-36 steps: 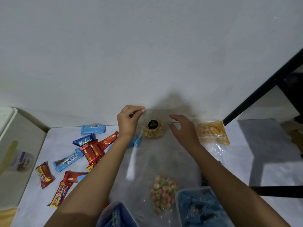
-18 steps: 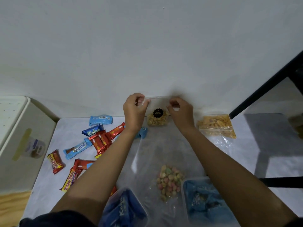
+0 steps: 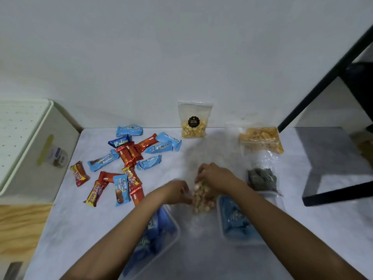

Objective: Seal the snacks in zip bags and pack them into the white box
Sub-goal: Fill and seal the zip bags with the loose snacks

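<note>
Closed on a clear zip bag [image 3: 201, 196] of pastel candies just below frame centre: left hand [image 3: 177, 191] pinching its left side, right hand [image 3: 215, 176] curled over its top, fingers blurred. Flanked low in the frame by two clear tubs of blue packets, left tub [image 3: 155, 231] under the left forearm, right tub [image 3: 236, 223] under the right. Stood further up against the wall: a nut bag [image 3: 193, 121] with a black label. Lay at right: a bag of orange sticks [image 3: 261, 139], and below it a bag of dark ring biscuits [image 3: 261, 179]. Scattered left of centre on the pale table [image 3: 80, 223]: red and blue wrapped bars [image 3: 129, 156]. Sat at the far left edge, beside the table: the white box [image 3: 26, 142], perforated top, label on its side.
</note>
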The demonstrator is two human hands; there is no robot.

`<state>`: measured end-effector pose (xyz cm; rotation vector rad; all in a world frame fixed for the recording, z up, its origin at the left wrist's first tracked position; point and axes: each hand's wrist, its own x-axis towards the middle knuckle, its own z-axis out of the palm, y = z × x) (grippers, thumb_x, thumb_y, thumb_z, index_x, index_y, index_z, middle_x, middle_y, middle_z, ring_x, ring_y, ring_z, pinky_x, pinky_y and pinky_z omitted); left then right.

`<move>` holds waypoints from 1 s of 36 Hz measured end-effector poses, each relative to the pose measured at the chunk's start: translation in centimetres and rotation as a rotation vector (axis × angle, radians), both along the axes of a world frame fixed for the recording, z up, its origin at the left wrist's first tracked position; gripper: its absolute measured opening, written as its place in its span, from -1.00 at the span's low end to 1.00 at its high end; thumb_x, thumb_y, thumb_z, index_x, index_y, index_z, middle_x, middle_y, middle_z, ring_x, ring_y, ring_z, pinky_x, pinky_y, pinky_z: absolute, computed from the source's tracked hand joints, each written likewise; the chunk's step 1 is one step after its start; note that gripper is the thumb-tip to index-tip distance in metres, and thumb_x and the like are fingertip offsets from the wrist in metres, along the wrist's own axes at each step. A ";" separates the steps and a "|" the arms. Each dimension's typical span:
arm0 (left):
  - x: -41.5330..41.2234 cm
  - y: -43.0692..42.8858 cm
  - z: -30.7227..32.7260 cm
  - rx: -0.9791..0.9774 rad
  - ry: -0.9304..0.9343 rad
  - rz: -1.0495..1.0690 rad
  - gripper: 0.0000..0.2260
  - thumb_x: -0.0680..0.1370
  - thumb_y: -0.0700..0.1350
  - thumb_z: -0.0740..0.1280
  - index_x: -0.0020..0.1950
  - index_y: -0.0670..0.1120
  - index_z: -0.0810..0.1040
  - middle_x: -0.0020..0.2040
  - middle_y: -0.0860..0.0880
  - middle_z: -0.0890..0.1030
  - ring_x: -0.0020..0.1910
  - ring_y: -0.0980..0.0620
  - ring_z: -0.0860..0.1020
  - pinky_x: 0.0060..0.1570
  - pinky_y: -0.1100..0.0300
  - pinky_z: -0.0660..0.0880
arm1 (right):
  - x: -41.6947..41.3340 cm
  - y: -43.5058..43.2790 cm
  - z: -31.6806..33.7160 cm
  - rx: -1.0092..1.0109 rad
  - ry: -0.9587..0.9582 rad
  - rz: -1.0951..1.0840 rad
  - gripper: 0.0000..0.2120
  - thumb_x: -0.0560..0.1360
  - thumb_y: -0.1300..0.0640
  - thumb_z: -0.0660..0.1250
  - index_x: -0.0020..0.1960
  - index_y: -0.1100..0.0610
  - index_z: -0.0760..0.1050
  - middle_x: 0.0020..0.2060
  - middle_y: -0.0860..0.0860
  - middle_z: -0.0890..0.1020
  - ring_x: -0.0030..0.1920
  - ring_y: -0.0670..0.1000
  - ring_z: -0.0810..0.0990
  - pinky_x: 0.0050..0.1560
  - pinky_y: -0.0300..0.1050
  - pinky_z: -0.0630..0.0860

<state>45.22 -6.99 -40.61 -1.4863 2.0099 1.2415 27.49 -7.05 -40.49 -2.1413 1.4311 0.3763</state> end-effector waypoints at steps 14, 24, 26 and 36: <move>0.7 -2.0 3.9 0.219 0.545 0.773 -0.87 0.49 -0.38 0.26 -0.19 -0.19 0.52 -0.23 -0.18 0.53 -0.31 0.04 0.54 -0.29 0.28 0.59 | -1.7 0.9 0.1 -0.055 -0.322 -0.408 -0.46 0.47 0.18 0.32 0.42 0.02 0.29 0.48 0.03 0.18 0.46 0.08 0.17 0.39 -0.05 0.23; -1.3 -1.4 7.9 0.302 1.046 1.514 -0.92 0.51 -0.41 0.21 -0.14 -0.32 0.47 -0.19 -0.20 0.50 -0.24 -0.04 0.58 -0.38 0.26 0.60 | -1.1 1.1 6.6 0.053 -0.885 -0.518 -0.67 0.45 0.05 0.40 0.18 0.11 0.56 0.08 -0.06 0.61 0.09 -0.13 0.57 0.07 -0.39 0.45; -1.6 -1.2 8.3 0.304 1.083 1.573 -0.93 0.50 -0.42 0.22 -0.10 -0.31 0.47 -0.11 -0.23 0.48 -0.18 -0.06 0.55 -0.37 0.24 0.60 | -1.2 1.1 7.1 0.034 -0.863 -0.492 -0.66 0.38 0.11 0.47 0.14 0.14 0.58 0.01 -0.04 0.63 0.01 -0.13 0.59 0.01 -0.38 0.48; -0.8 0.5 7.5 -0.415 0.706 0.965 -0.88 0.48 -0.19 0.38 0.01 -0.13 0.59 -0.07 -0.05 0.58 -0.13 0.10 0.53 -0.18 0.35 0.47 | -3.1 0.5 8.0 -0.046 -0.854 -0.551 -0.87 0.47 0.31 0.35 -0.01 0.31 0.62 -0.16 0.19 0.68 -0.33 -0.21 0.61 -0.31 -0.44 0.46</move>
